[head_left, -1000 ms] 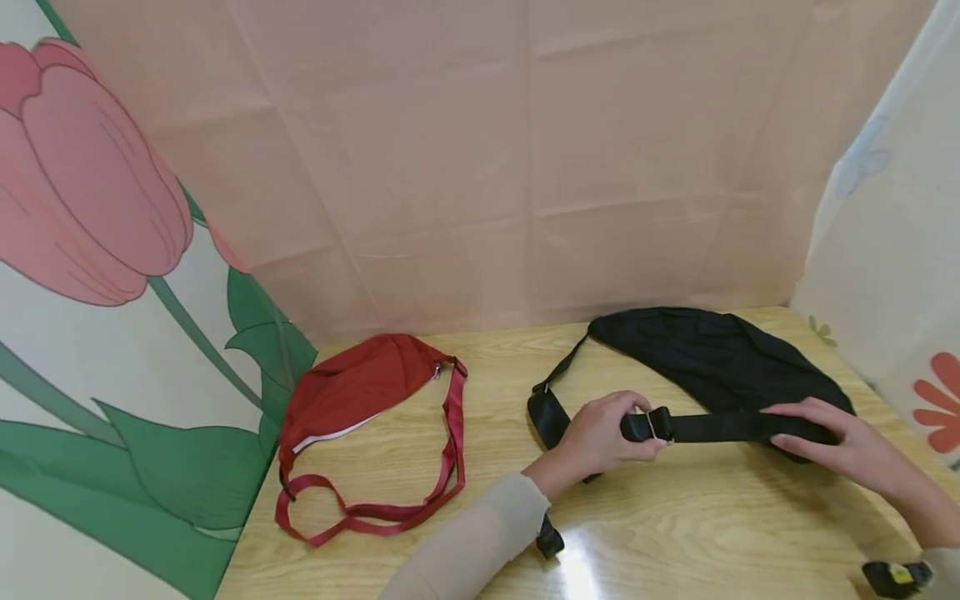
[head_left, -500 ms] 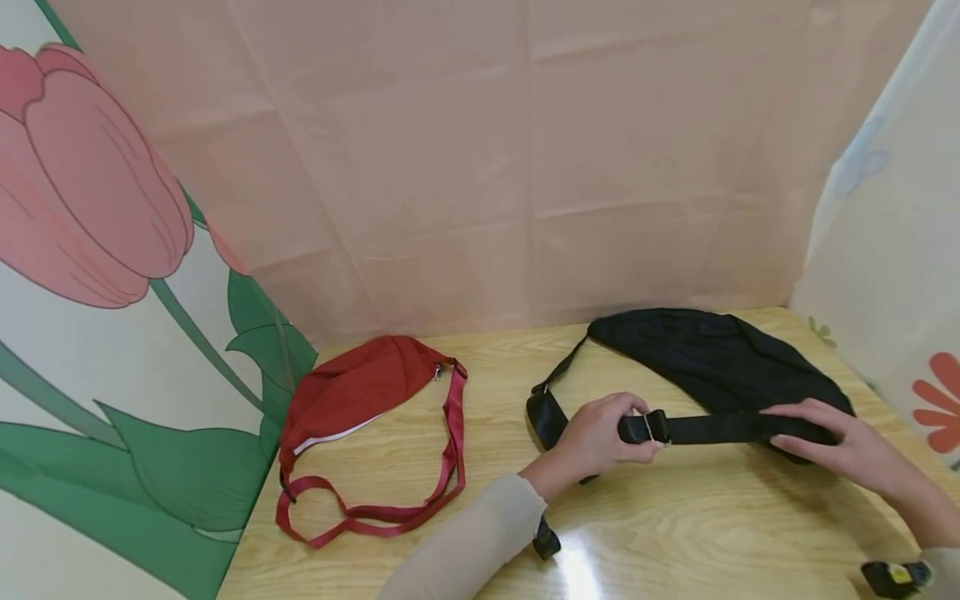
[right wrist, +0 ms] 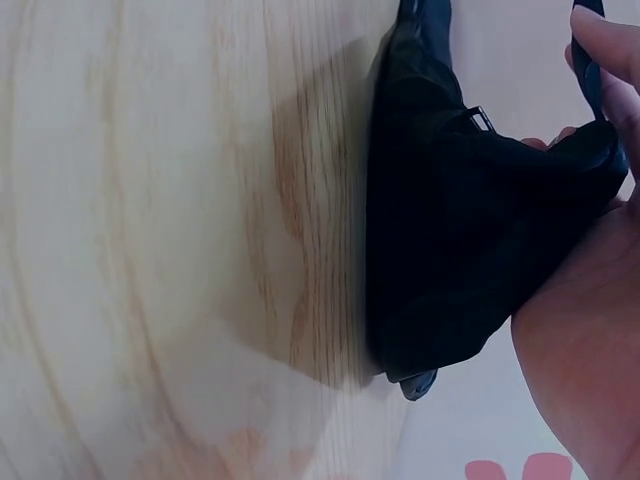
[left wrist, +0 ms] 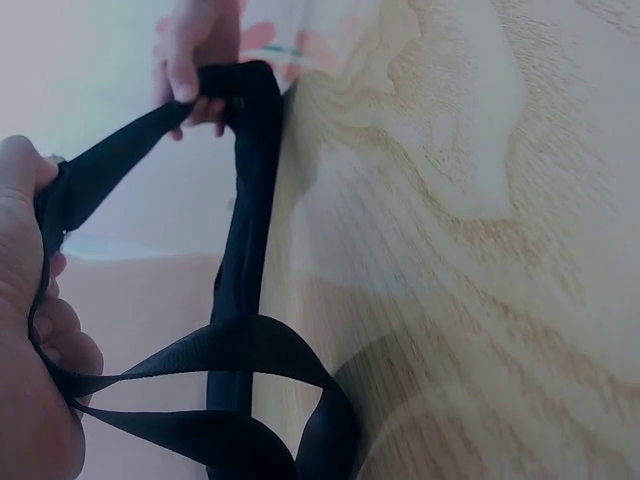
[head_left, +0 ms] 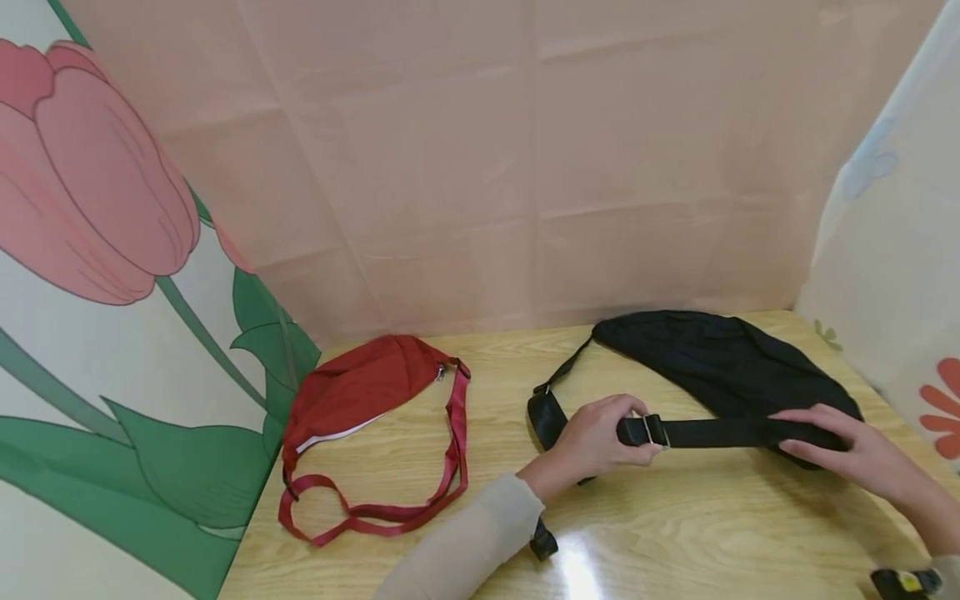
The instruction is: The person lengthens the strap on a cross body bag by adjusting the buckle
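A black waist bag (head_left: 720, 358) lies at the back right of the wooden table, its strap drawn toward the front. My left hand (head_left: 603, 433) pinches the black strap (head_left: 712, 432) right beside its metal-edged slider buckle (head_left: 654, 431). At the strap's other end, my right hand (head_left: 847, 446) grips it with thumb and fingers where it meets the bag's near corner. Between the hands the strap runs straight and taut. In the left wrist view, loose strap loops (left wrist: 230, 345) hang below the left hand. The right wrist view shows the bag's end (right wrist: 470, 230) raised at the right hand.
To the left lies a red waist bag (head_left: 360, 383) with its red strap (head_left: 405, 525) looped in front. A black strap end (head_left: 543, 540) rests by the left sleeve. Behind stands a pinkish cloth wall (head_left: 525, 167); flower-printed panels flank the table (head_left: 675, 533).
Both hands keep their hold on the strap and have hardly moved. The whole view has shifted slightly, and the bags lie as before.
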`<state>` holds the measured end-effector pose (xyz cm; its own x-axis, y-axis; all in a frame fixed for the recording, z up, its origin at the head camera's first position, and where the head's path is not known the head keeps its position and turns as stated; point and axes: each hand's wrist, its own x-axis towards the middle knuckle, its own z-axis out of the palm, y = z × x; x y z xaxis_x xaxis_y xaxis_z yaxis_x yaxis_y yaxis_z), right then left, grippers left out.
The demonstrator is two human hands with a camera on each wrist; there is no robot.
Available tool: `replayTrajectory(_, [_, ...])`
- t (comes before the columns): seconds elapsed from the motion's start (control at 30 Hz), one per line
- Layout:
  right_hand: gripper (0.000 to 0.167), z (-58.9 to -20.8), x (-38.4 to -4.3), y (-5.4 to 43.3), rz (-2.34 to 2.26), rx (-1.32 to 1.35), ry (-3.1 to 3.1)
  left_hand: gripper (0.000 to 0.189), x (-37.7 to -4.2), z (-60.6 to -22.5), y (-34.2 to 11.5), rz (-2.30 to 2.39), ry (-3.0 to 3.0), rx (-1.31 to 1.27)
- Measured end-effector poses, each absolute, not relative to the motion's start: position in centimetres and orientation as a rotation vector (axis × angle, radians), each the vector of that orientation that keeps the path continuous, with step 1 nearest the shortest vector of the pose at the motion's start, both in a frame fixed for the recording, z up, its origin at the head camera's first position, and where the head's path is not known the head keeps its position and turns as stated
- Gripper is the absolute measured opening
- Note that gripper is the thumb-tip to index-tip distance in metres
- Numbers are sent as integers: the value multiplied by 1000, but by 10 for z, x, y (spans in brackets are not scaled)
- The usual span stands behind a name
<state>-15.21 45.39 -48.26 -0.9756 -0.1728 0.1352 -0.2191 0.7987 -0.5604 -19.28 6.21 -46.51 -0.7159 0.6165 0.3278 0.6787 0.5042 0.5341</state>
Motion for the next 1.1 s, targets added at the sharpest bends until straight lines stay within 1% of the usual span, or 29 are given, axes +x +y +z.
replayTrajectory(0.23, [40, -485, -151, 459, 889, 267, -2932, 43, -195, -465, 58, -978, -2603, -1142])
replayTrajectory(0.7, [40, -485, -152, 455, 895, 271, -2948, 42, -191, -459, 49, -926, -2623, -1165])
replayTrajectory(0.97, [38, -488, -151, 454, 890, 326, -2934, 49, -188, -457, 46, -638, -2595, -1259])
replayTrajectory(1.1, [36, -489, -147, 451, 862, 350, -2937, 52, -185, -455, 44, -489, -2688, -1277])
